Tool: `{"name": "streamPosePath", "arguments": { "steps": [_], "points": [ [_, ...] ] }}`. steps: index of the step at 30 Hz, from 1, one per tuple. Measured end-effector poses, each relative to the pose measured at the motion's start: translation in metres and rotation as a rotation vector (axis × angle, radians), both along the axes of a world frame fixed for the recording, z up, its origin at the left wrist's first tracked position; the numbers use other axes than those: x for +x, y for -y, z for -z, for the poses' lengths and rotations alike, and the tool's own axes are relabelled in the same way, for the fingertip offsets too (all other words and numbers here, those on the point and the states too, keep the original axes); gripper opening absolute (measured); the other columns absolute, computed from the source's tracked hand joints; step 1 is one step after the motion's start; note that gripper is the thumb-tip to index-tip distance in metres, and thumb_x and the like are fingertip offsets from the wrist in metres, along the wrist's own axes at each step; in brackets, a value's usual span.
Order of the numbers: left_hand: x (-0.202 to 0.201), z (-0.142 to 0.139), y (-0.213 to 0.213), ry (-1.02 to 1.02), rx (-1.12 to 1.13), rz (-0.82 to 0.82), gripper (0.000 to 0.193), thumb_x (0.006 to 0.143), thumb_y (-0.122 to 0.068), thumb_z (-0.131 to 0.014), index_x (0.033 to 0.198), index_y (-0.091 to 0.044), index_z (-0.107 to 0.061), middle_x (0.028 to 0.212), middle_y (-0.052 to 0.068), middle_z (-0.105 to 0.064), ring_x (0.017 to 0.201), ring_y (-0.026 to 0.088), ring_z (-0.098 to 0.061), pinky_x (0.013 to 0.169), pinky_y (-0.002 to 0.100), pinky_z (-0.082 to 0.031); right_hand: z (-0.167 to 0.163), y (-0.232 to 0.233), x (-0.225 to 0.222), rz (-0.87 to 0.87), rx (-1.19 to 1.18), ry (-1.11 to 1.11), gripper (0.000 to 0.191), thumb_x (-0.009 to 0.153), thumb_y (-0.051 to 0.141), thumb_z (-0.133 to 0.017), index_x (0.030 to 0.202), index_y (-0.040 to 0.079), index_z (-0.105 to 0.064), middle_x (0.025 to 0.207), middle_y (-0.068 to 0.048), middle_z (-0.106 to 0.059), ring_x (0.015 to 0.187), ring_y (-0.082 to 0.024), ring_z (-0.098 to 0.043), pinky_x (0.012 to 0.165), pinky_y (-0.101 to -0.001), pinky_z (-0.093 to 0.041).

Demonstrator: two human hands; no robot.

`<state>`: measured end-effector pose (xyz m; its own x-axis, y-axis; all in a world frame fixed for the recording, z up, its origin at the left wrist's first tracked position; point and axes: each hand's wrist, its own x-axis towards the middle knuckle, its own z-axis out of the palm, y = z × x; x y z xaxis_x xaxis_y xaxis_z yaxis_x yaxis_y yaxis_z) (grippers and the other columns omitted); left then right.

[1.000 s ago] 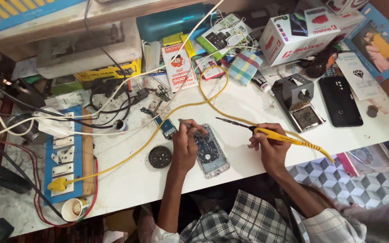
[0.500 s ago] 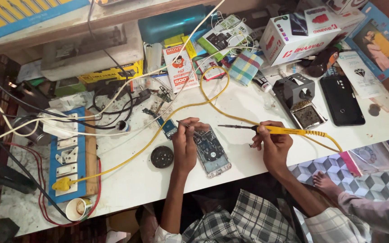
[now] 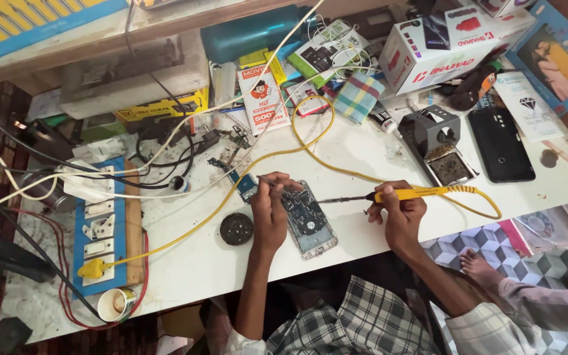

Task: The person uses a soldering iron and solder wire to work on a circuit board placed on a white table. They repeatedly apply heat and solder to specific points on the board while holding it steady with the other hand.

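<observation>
- While the opened phone lies on the white counter, the left hand pinches something tiny above it.
- Right of the phone, the right hand grips the yellow soldering iron, tip pointing at the phone.
- I think the hot tip could slip and burn the fingers, or the yellow cord behind the phone could snag.
- That tiny thing is too small to tell.

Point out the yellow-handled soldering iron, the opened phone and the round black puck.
yellow-handled soldering iron (image 3: pixel 422 192): head view, on handle.
opened phone (image 3: pixel 310 220): head view, on exposed board.
round black puck (image 3: pixel 236 229): head view, centre top.
</observation>
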<state>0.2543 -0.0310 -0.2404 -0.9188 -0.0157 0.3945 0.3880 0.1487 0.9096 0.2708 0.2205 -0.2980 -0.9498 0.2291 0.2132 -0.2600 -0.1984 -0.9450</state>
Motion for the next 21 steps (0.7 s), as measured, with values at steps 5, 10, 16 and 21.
{"name": "streamPosePath", "arguments": {
  "steps": [5,10,16,21],
  "points": [
    [0.0058,0.0013,0.0039,-0.078,0.055,-0.050,0.029,0.115,-0.025,-0.038,0.116,0.001,-0.052,0.098,0.015,-0.076,0.095,0.021,-0.075,0.091,0.035,-0.058,0.0043,0.0004,0.0006,0.000,0.037,-0.007,0.024,0.107,0.017,-0.056,0.097,-0.003,-0.064,0.065,-0.010,-0.065,0.049,-0.013,-0.063,0.042,-0.0233,-0.045],
    [0.0065,-0.0007,0.0075,-0.043,0.039,-0.064,0.028,0.114,-0.022,-0.039,0.114,0.002,-0.054,0.098,0.014,-0.076,0.095,0.021,-0.075,0.092,0.035,-0.058,0.0058,0.0010,0.0000,-0.019,0.047,-0.006,0.024,0.108,0.015,-0.056,0.096,-0.004,-0.064,0.065,-0.009,-0.064,0.048,-0.013,-0.063,0.041,-0.0229,-0.046],
    [0.0076,-0.0008,0.0038,-0.041,0.016,-0.047,0.026,0.114,-0.015,-0.040,0.110,0.002,-0.059,0.101,0.015,-0.077,0.097,0.022,-0.076,0.094,0.036,-0.059,0.0074,0.0016,0.0013,-0.060,0.056,0.012,0.024,0.108,0.015,-0.057,0.097,-0.005,-0.065,0.064,-0.009,-0.065,0.049,-0.013,-0.063,0.042,-0.0230,-0.047],
    [0.0064,0.0012,0.0016,-0.105,0.134,-0.026,0.021,0.113,-0.015,-0.042,0.114,0.002,-0.055,0.104,0.016,-0.075,0.100,0.024,-0.076,0.095,0.038,-0.062,0.0070,0.0018,-0.0008,-0.084,0.066,0.038,0.023,0.106,0.015,-0.057,0.097,-0.004,-0.065,0.064,-0.008,-0.065,0.049,-0.013,-0.064,0.042,-0.0226,-0.047]
  ]
}}
